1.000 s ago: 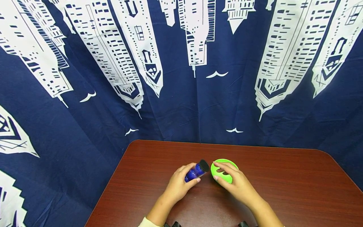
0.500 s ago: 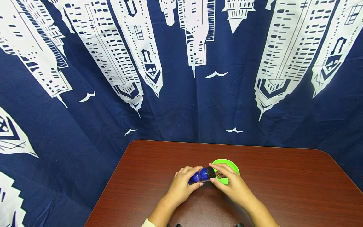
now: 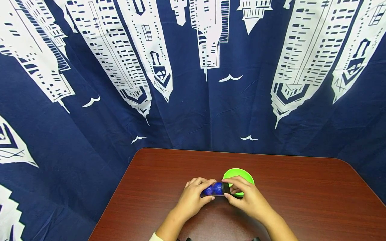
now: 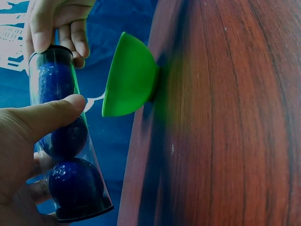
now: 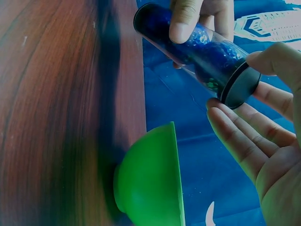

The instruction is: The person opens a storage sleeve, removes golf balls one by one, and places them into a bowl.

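Note:
My left hand (image 3: 193,197) grips a clear tube (image 4: 91,148) with black end caps, held sideways above the table. Inside the tube sit several dimpled blue balls (image 4: 75,181), which look like golf balls. At the tube's right end, my right hand (image 3: 248,201) pinches the black cap (image 5: 241,87) between thumb and fingers; the cap is on the tube. A green bowl (image 3: 238,172) stands upright on the table just behind the right hand, which covers part of it in the head view. Both wrist views show the bowl (image 4: 131,77) below the level of the tube.
The brown wooden table (image 3: 169,164) has rounded far corners. Behind and to the left of it hangs a dark blue cloth (image 3: 187,117) printed with white upside-down buildings and birds.
The left hand has brought the tube rightward and turned it from tilted to nearly level. The right hand, earlier apart over the bowl, has taken hold of the cap.

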